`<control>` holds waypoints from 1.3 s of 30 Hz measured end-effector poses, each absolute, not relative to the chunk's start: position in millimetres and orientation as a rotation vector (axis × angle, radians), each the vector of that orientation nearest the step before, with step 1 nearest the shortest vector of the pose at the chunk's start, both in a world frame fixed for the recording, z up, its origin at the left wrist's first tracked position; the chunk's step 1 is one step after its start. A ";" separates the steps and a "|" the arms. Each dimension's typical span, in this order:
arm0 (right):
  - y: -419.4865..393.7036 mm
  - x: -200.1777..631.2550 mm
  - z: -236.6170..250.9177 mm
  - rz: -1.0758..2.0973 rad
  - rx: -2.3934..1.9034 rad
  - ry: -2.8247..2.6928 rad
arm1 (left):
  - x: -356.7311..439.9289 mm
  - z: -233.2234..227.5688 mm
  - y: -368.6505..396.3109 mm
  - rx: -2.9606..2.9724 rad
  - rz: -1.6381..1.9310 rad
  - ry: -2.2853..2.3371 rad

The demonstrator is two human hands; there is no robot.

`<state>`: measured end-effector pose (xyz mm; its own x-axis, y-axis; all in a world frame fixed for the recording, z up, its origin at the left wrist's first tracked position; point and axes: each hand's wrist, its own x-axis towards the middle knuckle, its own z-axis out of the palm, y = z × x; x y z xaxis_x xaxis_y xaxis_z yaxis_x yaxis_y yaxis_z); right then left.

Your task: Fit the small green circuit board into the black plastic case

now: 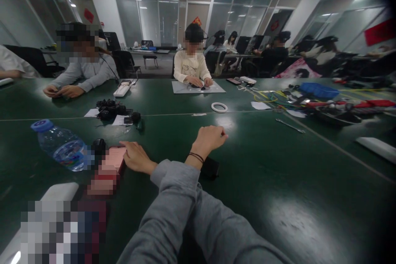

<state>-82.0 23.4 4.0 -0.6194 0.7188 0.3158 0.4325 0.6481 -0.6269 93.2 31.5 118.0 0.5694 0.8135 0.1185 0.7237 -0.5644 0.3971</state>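
Observation:
My forearms cross over the green table (247,206), the left one on top. The right hand (137,157) reaches to the left side, with a finger stretched out on the upper edge of a phone (114,157). This phone lies flat with a pinkish screen, partly blurred. On the other side my left hand (208,140), dark bands round its wrist, is closed with its fingers curled under; whether anything is inside is hidden. A small black object (210,168) lies beside that wrist, partly covered by the arm.
A water bottle (63,146) and a white device (58,194) lie at left. Beyond are black parts (111,109), a white ring (219,107), a wrench (290,126) and tangled cables with a blue tray (318,90). Two people (192,64) (88,68) sit opposite.

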 end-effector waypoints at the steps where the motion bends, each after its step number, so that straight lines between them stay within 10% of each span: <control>1: 30.2 -87.1 3.9 0.729 -0.888 -2.310 | 91.0 117.7 34.3 2.493 0.403 1.252; 17: 56.9 -105.2 1.7 1.319 -0.664 -2.219 | 82.0 105.8 56.7 2.454 0.296 1.152; 39: 7.8 -48.6 19.0 0.504 -0.737 -2.425 | 118.6 100.1 39.3 2.463 0.137 0.906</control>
